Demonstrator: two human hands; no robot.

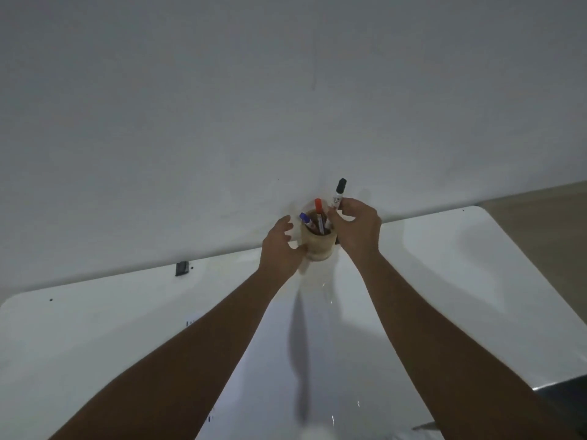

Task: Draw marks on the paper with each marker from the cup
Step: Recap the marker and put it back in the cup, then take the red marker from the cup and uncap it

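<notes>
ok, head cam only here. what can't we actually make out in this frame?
- Black-capped marker: the lower barrel is hidden by the right hand gripping it, and the label print is too small to read.
- Cup: its left side is covered by the left hand. Whether more markers sit inside beyond the red-capped marker and blue-capped marker cannot be told.
- Paper: the near edge is cut off by the frame bottom, and the small dark marks are too faint to read.

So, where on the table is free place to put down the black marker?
Bare table lies right of the right hand, up to the rounded corner. Left of the left hand, another bare stretch reaches the small black clip. It is crowded around the cup, between both hands.
</notes>
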